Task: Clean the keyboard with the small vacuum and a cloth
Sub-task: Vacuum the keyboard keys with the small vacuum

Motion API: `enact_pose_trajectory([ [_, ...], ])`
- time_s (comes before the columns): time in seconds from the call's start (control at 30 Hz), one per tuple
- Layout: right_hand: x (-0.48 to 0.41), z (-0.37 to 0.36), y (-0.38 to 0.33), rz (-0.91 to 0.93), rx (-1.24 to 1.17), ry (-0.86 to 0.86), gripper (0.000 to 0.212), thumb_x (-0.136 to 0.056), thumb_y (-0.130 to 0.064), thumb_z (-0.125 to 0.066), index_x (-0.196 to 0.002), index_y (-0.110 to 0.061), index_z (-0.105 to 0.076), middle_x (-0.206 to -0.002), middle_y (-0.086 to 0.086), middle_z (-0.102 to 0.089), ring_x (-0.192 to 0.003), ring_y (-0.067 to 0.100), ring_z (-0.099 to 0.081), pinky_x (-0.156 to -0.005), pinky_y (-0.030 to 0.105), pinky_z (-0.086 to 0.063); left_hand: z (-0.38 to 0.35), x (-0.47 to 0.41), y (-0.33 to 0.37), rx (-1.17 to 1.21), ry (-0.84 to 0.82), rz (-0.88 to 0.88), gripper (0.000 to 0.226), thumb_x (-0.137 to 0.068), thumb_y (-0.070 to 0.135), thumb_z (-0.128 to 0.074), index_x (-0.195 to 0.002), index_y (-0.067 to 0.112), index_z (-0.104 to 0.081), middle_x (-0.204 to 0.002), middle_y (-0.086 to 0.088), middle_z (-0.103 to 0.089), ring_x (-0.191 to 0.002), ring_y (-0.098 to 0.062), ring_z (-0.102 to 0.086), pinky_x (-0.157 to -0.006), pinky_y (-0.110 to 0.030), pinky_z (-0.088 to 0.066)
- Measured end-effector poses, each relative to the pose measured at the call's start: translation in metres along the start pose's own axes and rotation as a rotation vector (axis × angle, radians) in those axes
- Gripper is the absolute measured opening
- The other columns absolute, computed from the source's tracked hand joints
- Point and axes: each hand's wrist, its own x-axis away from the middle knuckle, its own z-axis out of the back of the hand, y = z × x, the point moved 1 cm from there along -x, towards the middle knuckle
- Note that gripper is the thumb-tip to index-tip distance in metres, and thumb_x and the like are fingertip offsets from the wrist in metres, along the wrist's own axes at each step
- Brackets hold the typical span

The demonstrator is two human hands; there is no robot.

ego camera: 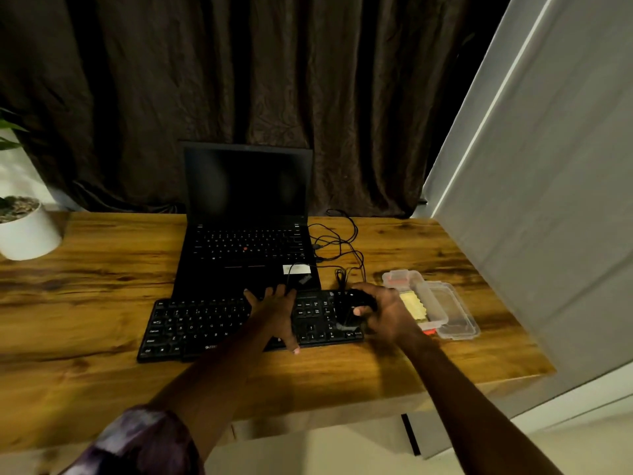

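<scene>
A black keyboard (205, 327) lies on the wooden desk (102, 286) in front of a laptop. My left hand (277, 313) rests flat on the keyboard's middle with its fingers spread, thumb over the front edge. My right hand (387, 313) is closed around a small black vacuum (356, 303) that sits over the keyboard's right end, above the number pad. A yellow cloth (414, 305) lies in a clear plastic box (442, 303) just right of that hand.
An open black laptop (246, 234) with a dark screen stands behind the keyboard. Tangled black cables (339, 245) lie to its right. A white plant pot (27, 228) sits at the desk's left. A grey wall panel (548, 200) borders the right edge.
</scene>
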Motion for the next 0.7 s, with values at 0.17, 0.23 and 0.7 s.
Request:
enact_pose_trajectory([
  [0.17,0.001,0.018,0.012,0.016,0.128,0.076,0.062,-0.080,0.007,-0.064,-0.121,-0.040,-0.063,-0.106,-0.007,-0.069,-0.100,0.012,-0.066,-0.086,0.038,-0.059,-0.004,-0.002,0.000,0.004,0.031,-0.011,0.139,-0.054,0.057,-0.089,-0.158,0.022,-0.004,-0.164,-0.010,-0.003,-0.151,-0.035,-0.003,-0.108,-0.079,-0.001],
  [0.23,0.000,0.008,0.003,0.001,0.122,0.044,0.060,-0.081,0.003,-0.064,-0.121,-0.042,-0.062,-0.106,-0.008,-0.070,-0.099,0.011,-0.066,-0.084,0.037,-0.060,-0.004,-0.003,0.000,0.004,0.032,-0.009,0.139,-0.054,0.057,-0.089,-0.158,0.022,-0.004,-0.164,-0.010,-0.004,-0.151,-0.035,-0.003,-0.108,-0.079,-0.001],
  [0.7,0.008,0.020,0.011,-0.032,0.146,0.048,0.055,-0.086,0.001,-0.061,-0.126,-0.038,-0.062,-0.118,0.004,-0.065,-0.104,0.016,-0.061,-0.095,0.038,-0.052,-0.003,-0.002,0.000,-0.003,0.022,-0.009,0.139,-0.054,0.058,-0.088,-0.158,0.021,-0.003,-0.164,-0.010,-0.003,-0.151,-0.035,-0.003,-0.108,-0.079,-0.001],
])
